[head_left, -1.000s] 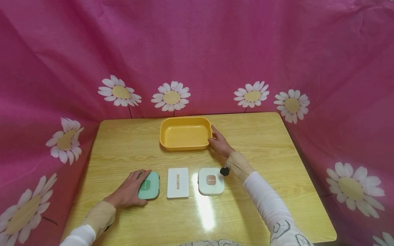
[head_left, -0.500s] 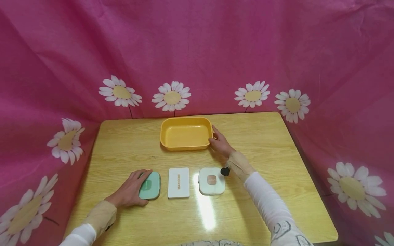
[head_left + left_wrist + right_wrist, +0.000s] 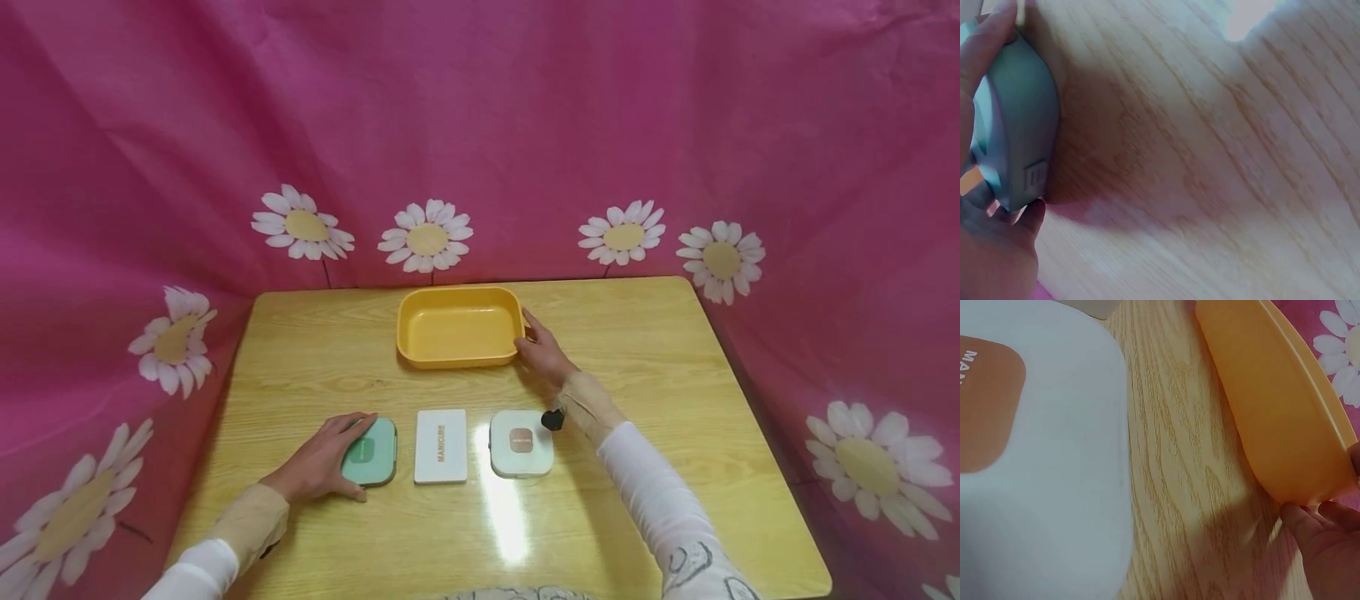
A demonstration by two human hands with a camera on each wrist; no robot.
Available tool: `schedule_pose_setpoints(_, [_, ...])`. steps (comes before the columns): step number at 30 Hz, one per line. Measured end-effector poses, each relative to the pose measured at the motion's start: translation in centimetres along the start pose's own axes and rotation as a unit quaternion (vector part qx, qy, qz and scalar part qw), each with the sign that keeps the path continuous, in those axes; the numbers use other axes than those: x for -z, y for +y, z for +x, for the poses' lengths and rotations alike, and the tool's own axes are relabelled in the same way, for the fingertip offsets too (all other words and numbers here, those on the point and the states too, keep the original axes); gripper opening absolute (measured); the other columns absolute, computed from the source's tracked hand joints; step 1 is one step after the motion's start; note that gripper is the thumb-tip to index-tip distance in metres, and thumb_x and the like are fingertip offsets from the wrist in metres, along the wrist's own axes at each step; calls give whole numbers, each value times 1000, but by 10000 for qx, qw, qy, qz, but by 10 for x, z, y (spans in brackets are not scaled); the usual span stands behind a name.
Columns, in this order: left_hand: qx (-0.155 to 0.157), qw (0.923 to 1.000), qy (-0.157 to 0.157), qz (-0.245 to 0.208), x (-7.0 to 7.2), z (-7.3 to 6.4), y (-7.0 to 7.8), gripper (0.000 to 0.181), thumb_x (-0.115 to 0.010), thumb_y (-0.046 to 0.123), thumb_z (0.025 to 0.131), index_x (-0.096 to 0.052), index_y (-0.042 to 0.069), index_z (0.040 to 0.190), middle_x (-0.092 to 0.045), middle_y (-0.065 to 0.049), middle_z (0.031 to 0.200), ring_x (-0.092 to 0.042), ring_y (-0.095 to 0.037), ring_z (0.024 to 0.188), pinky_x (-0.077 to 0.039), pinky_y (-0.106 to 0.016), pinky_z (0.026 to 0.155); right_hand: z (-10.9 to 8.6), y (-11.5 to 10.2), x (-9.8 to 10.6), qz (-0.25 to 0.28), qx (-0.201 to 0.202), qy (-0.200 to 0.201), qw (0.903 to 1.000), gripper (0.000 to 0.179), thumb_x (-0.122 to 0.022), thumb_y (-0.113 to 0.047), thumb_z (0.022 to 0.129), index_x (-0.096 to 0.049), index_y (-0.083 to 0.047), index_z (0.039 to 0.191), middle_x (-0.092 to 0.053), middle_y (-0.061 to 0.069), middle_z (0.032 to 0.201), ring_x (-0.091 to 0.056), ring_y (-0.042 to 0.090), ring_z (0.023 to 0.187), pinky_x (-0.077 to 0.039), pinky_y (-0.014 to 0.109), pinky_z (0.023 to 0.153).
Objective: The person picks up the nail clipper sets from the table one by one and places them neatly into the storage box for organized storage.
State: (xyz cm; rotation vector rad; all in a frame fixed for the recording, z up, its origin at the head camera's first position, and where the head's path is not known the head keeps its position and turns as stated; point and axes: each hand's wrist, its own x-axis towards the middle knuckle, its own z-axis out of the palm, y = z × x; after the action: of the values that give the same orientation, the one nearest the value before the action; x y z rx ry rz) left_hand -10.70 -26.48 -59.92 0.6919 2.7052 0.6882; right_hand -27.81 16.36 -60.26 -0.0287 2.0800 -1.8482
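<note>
On the left, a mint-green square case (image 3: 372, 452) with rounded corners lies on the table. My left hand (image 3: 321, 460) grips it, fingers at its far edge and thumb at its near edge. The left wrist view shows a small latch (image 3: 1036, 177) on the case's side. At the back stands a shallow yellow tray (image 3: 461, 363) with nothing in it. My right hand (image 3: 547, 357) holds this tray by its right end, fingertips right at the wall in the right wrist view.
Between the hands lie a flat white box (image 3: 440, 447) marked MANICURE and a white square case (image 3: 521, 458) with a brown label. The right forearm passes close by the white case. A pink flowered curtain (image 3: 517, 108) surrounds the wooden table (image 3: 637, 333) at back and sides.
The whole head view has shifted slightly, so everything appears a little farther right. Both hands keep the same hold on the green case and the yellow tray.
</note>
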Motion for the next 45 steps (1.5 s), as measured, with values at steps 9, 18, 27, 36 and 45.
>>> schedule_pose_setpoints(9, [-184,9986,289,414,0,2,2,122,-99,52,62,-40,11,162,-49,-18,152,-49,-38,136,-51,-57,102,2,2,-3,729,-118,195,9971,75,-45,2,106,-13,-20,170,-37,28,159,-50,33,135,-44,43,114])
schedule_pose_setpoints(18, [-67,9980,457,423,-3,4,3,119,-98,53,63,-45,8,159,-53,-17,143,-54,-35,129,-53,-53,98,3,4,-6,1110,-181,206,9934,74,-43,1,106,-13,-20,170,-36,25,161,-49,31,137,-44,42,114])
schedule_pose_setpoints(27, [-119,9978,512,403,5,10,9,121,-98,54,62,-44,6,159,-53,-20,146,-53,-38,131,-51,-56,102,0,5,-2,294,-49,223,9993,69,-42,-6,108,-13,-15,170,-32,24,167,-46,33,145,-38,46,119])
schedule_pose_setpoints(36, [-131,9981,517,311,23,26,19,121,-99,52,63,-42,7,160,-51,-21,148,-51,-38,133,-49,-57,105,-3,4,-1,207,-42,191,9996,68,-41,-6,109,-13,-14,170,-32,24,167,-44,34,147,-37,47,120])
schedule_pose_setpoints(45, [-92,9979,525,373,33,36,22,122,-98,53,63,-40,8,162,-50,-19,148,-49,-37,134,-48,-56,106,-4,1,-1,365,213,145,9990,67,-40,-2,109,-16,-15,170,-32,24,167,-43,37,147,-36,49,121])
